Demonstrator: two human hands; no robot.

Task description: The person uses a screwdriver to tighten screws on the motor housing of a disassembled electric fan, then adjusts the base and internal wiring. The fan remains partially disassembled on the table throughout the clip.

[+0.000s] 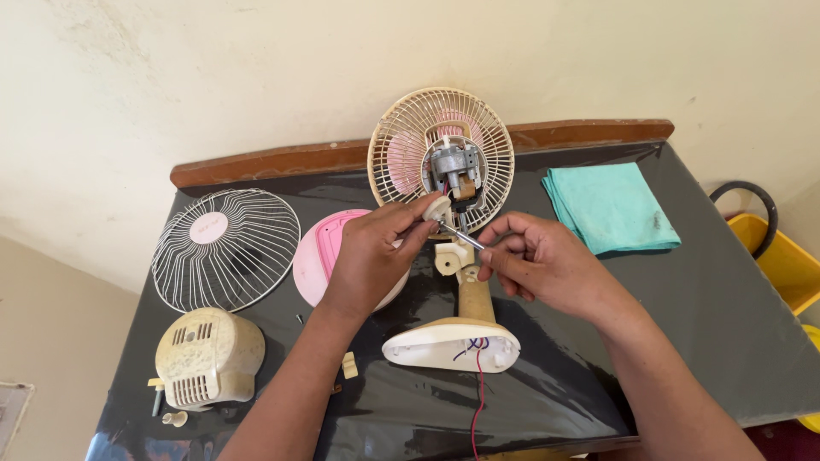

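A small cream table fan (453, 341) stands on a black table (700, 299), its rear grille (401, 128) upright and its bare motor (454, 166) exposed. My left hand (376, 252) pinches a small cream round part (437, 207) just below the motor. My right hand (542, 256) grips a thin metal screwdriver shaft (461, 236) whose tip points up-left to that part. Red and blue wires (478, 384) hang out of the fan's base.
A loose front grille (226, 248) lies at the left, a pink round piece (320, 252) beside it. A cream motor cover (209, 357) and small cream bits (348, 365) sit near the front edge. A teal cloth (611, 207) lies at the right. A yellow bin (781, 260) stands off the table.
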